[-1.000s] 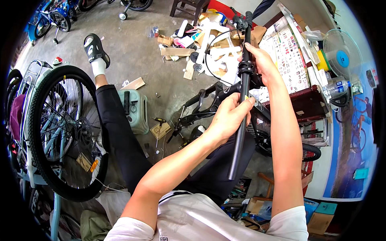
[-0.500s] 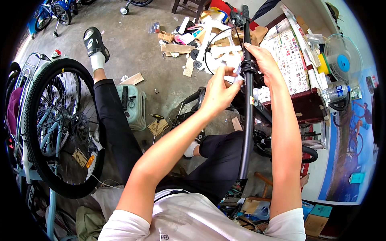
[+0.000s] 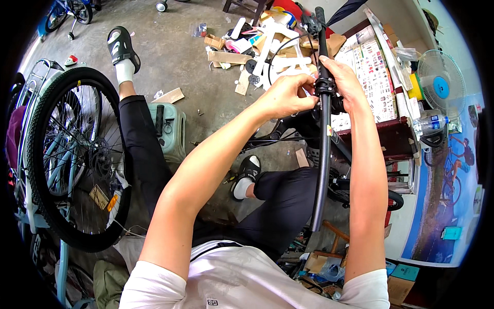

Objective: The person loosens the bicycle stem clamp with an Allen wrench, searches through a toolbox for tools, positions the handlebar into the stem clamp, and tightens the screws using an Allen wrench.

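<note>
the handlebar [image 3: 323,154] before you is a long black tube, gently bowed, with a yellowish mark below its bolted clamp [image 3: 325,86]. your right hand [image 3: 346,82] is wrapped on the handlebar at the clamp, thumb along it. your left hand [image 3: 288,95] curls its fingers to the clamp's left side; you cannot tell whether they grip. left of the handlebar, floor [image 3: 208,105] spreads wide; right of it, the desk [image 3: 396,133] edge stands near.
</note>
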Demonstrator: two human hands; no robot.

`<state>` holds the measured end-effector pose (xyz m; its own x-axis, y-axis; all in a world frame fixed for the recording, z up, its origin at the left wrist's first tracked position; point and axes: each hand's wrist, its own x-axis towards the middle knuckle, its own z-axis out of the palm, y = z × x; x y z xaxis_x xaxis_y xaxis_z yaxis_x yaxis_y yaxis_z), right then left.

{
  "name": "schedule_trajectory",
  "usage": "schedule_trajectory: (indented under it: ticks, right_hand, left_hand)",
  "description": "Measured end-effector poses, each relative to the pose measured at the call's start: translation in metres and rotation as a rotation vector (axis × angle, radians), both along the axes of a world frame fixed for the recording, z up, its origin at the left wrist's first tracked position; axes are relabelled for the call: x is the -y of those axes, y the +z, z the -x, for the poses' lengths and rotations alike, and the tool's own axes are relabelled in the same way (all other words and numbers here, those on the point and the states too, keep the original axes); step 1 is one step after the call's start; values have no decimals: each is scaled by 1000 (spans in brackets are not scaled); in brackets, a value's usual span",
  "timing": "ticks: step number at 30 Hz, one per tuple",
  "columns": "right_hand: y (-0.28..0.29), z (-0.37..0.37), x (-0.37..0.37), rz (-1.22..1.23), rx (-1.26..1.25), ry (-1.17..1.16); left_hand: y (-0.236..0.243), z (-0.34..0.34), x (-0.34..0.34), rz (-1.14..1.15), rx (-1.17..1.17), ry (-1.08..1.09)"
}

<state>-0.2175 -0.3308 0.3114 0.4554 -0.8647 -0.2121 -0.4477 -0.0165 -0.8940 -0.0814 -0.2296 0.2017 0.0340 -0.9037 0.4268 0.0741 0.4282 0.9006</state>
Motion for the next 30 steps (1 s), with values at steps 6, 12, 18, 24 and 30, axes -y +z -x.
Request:
schedule_trajectory:
  ticks: [6,12,18,24,30]
  right_hand:
    - [2,5,-1,-14,18,-12]
    - [3,4,-1,37,-14,24]
    - [5,3,-6,31,-2,-3]
    - [7,0,-7,-16,21,7]
    - [11,-2,-13,19,-46,-36]
  left_hand:
    - [-4,8,-2,-60,-169,-98]
    - [-2,30,-50,-463,-447,-162]
    - [49,66,-103,-563,-627,-278]
    - [53,85,-111,-508,-706,-193]
    - [62,80,-116,-560,-619,-185]
